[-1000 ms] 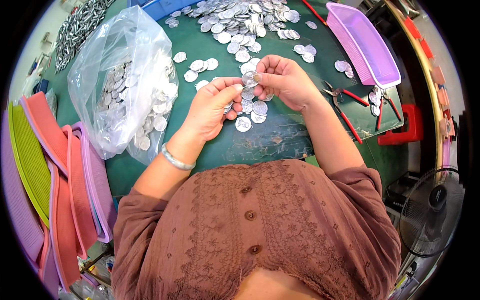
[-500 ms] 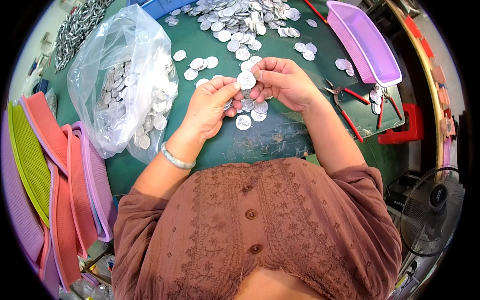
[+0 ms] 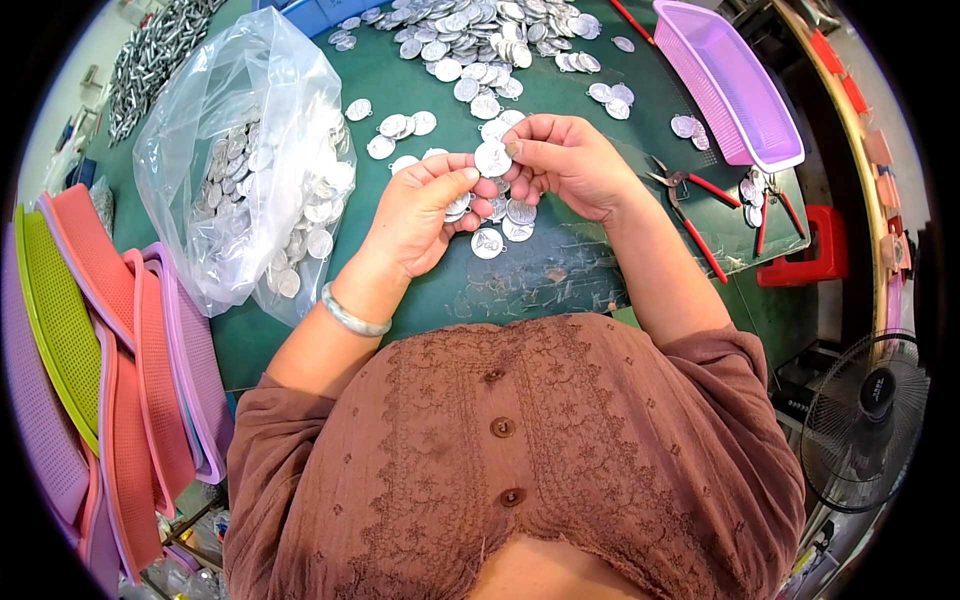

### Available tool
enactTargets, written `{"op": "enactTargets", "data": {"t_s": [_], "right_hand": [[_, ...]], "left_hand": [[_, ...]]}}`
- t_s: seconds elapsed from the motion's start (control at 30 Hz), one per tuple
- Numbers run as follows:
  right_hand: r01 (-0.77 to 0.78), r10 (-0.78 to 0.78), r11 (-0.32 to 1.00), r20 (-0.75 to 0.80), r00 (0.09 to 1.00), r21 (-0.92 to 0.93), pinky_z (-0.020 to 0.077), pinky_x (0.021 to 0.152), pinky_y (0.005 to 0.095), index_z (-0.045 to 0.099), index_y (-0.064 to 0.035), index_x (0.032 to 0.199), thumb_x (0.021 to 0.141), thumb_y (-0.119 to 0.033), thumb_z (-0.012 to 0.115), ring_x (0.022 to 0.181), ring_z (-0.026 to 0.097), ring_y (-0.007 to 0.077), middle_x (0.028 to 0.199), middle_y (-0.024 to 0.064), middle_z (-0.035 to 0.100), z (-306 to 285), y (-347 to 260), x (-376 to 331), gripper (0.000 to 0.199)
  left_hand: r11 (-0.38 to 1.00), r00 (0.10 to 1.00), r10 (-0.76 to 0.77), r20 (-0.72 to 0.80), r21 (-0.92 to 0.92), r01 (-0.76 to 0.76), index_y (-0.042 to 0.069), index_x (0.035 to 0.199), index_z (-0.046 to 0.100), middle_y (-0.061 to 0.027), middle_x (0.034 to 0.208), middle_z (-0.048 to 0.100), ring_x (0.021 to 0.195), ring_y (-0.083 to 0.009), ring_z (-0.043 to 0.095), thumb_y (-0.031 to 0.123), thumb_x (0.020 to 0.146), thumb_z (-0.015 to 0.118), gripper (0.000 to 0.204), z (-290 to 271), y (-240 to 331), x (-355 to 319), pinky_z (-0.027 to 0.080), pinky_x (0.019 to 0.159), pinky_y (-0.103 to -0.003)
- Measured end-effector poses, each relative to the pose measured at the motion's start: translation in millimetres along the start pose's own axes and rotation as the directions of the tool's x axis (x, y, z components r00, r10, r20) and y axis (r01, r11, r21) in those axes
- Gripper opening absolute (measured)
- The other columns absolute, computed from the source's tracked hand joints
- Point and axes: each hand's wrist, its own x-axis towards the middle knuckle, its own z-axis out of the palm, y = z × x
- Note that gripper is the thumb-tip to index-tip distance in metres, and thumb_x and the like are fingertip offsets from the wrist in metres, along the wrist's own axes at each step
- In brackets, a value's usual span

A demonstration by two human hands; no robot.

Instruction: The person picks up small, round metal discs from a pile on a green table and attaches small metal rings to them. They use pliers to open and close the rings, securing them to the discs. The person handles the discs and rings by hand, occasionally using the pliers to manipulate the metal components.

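Both hands pinch one round silver metal disc (image 3: 492, 158) above the green surface (image 3: 560, 270): left hand (image 3: 425, 215) at 7 o'clock, right hand (image 3: 570, 165) at 3. Too many loose discs (image 3: 470, 40) to count at 12; two red-handled pliers (image 3: 700, 215) near the right edge.

Both hands up over the green desk (image 3: 420, 290). Left hand (image 3: 420, 215) & right hand (image 3: 570, 165) pinch one round silver disc (image 3: 492, 158) between fingertips, w/ a small heap of discs (image 3: 500, 215) just below. Clear plastic bag (image 3: 250, 160) of discs sits left, big loose pile (image 3: 470, 25) at the far edge. Purple basket (image 3: 725, 80) far right, red-handled pliers (image 3: 690, 205) near it. Stacked coloured trays (image 3: 90, 340) at left.
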Motion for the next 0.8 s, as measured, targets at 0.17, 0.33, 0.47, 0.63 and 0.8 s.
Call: {"op": "enactTargets", "data": {"t_s": [0.17,0.33,0.47,0.63,0.8], "right_hand": [[0.024,-0.024,0.999,-0.004,1.000,0.021,0.0464,0.049,0.0214,0.054,0.0009,0.086,0.080,-0.009,0.056,0.057,0.056,0.0115,0.069,0.0064,0.058,1.8,-0.5,-0.6,0.012],[0.045,-0.045,0.999,-0.006,0.999,0.014,0.0462,0.049,0.0217,0.055,0.0010,0.086,0.079,-0.009,0.057,0.057,0.055,0.0114,0.070,0.0063,0.058,3.1,-0.2,-0.7,0.013],[0.069,-0.070,0.997,-0.012,0.998,-0.043,0.0437,0.048,0.0202,0.056,0.0010,0.089,0.079,-0.009,0.057,0.056,0.054,0.0099,0.071,0.0053,0.058,-0.2,1.8,0.8,0.014],[0.064,-0.065,0.997,-0.021,0.998,-0.034,0.0418,0.049,0.0189,0.057,0.0010,0.091,0.079,-0.008,0.057,0.057,0.053,0.0088,0.071,0.0047,0.059,-0.7,3.2,0.7,0.015],[0.074,-0.074,0.997,-0.008,0.997,-0.013,0.0430,0.050,0.0195,0.056,0.0020,0.092,0.079,-0.008,0.056,0.059,0.054,0.0094,0.073,0.0055,0.059,-0.1,2.7,0.1,0.016]], "left_hand": [[0.997,0.999,-0.036,0.013,-0.068,0.036,0.002,0.094,0.052,-0.0062,0.075,0.057,0.060,-0.0113,0.055,0.007,0.083,0.049,0.012,-1.1,0.5,1.1,0.045,0.050,-0.019],[0.989,0.998,-0.061,0.021,-0.132,0.063,0.002,0.096,0.051,-0.0077,0.076,0.057,0.062,-0.0127,0.055,0.005,0.084,0.047,0.013,-0.2,0.8,1.7,0.045,0.051,-0.019],[0.979,0.997,-0.068,0.043,-0.191,0.075,0.001,0.096,0.050,-0.0092,0.077,0.057,0.063,-0.0139,0.055,0.004,0.083,0.047,0.014,-3.6,-0.4,3.5,0.045,0.052,-0.019],[0.969,0.996,-0.077,0.047,-0.232,0.086,0.001,0.096,0.050,-0.0103,0.078,0.057,0.064,-0.0144,0.055,0.002,0.082,0.048,0.014,-4.0,0.6,3.4,0.046,0.052,-0.019],[0.965,0.996,-0.076,0.051,-0.247,0.086,0.000,0.095,0.050,-0.0103,0.078,0.057,0.065,-0.0147,0.055,0.001,0.081,0.049,0.014,-5.2,0.7,3.7,0.046,0.052,-0.020]]}}
